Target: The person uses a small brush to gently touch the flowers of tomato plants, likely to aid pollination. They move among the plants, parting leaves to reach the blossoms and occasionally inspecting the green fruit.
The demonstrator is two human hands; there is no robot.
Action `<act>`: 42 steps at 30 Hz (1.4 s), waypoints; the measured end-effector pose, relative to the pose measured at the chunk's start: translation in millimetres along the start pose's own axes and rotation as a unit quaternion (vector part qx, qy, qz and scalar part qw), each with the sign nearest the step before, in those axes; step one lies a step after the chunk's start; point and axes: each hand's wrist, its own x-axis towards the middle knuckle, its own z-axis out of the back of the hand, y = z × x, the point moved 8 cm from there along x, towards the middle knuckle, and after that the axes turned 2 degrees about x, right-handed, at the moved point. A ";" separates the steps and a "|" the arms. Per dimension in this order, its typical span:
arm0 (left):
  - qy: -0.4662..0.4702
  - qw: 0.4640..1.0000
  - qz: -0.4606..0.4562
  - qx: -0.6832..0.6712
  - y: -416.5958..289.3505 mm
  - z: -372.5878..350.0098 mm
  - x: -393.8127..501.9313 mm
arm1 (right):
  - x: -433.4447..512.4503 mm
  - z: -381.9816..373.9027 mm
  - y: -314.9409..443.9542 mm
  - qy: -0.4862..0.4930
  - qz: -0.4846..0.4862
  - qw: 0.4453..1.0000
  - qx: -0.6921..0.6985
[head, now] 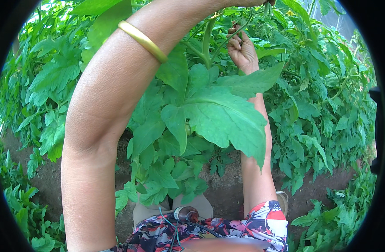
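Observation:
My left arm, with a gold-coloured bangle (143,41) above the elbow bend, reaches up across the view. Only the lower edge of my left hand (247,2) shows at the top rim, by a thin stem; its fingers are mostly cut off. Farther right, my right hand (241,48) is raised among the tomato plants, fingers curled around something small and dark that I cannot make out. A thick green tomato stem (207,41) rises left of it. Broad tomato leaves (224,115) hang between the arms, partly covering my right forearm. A small green tomato (188,129) peeks out beneath them.
Dense tomato foliage (308,104) stands on both sides, with bare soil (312,192) below. A small brown bottle (186,214) and a teal string (176,231) lie against my patterned clothing. A pale rounded rim (283,201) shows beside my right sleeve.

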 end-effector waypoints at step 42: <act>-0.069 0.996 0.024 0.058 -20.2 -7.9 19.5 | -6.9 -7.2 -0.4 0.040 0.008 0.998 -0.054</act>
